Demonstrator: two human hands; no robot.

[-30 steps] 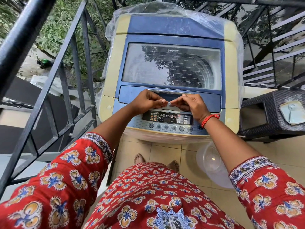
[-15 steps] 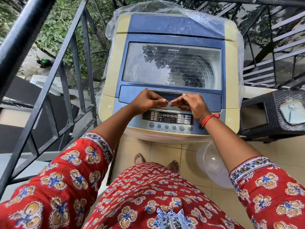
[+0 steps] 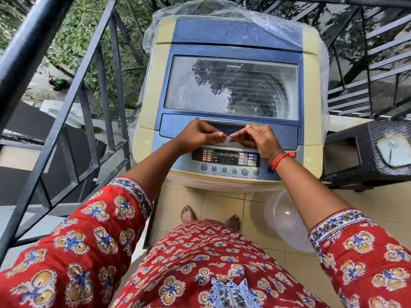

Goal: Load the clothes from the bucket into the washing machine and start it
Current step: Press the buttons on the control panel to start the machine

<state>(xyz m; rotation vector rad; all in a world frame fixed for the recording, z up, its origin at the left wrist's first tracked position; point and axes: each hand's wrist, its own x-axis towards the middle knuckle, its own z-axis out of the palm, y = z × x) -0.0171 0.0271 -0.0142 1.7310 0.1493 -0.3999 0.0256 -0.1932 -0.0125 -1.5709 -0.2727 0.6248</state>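
Note:
The top-loading washing machine (image 3: pixel 149 90) stands in front of me with its blue, glass-windowed lid (image 3: pixel 231 85) down. My left hand (image 3: pixel 198 134) and my right hand (image 3: pixel 258 138) sit side by side at the lid's front edge, just above the control panel (image 3: pixel 225 157). Their fingers are curled and the fingertips meet, pinching a small silvery bit at that edge. A translucent white bucket (image 3: pixel 287 218) stands on the tiled floor under my right forearm. No clothes are visible in it; reflections hide the drum.
A black metal railing (image 3: pixel 100 85) runs close along the left of the machine. A dark wicker stool (image 3: pixel 355 152) with a small mirror-like object (image 3: pixel 393 150) stands at the right. Clear plastic sheeting (image 3: pixel 200 10) drapes the machine's back. Metal stairs rise behind on the right.

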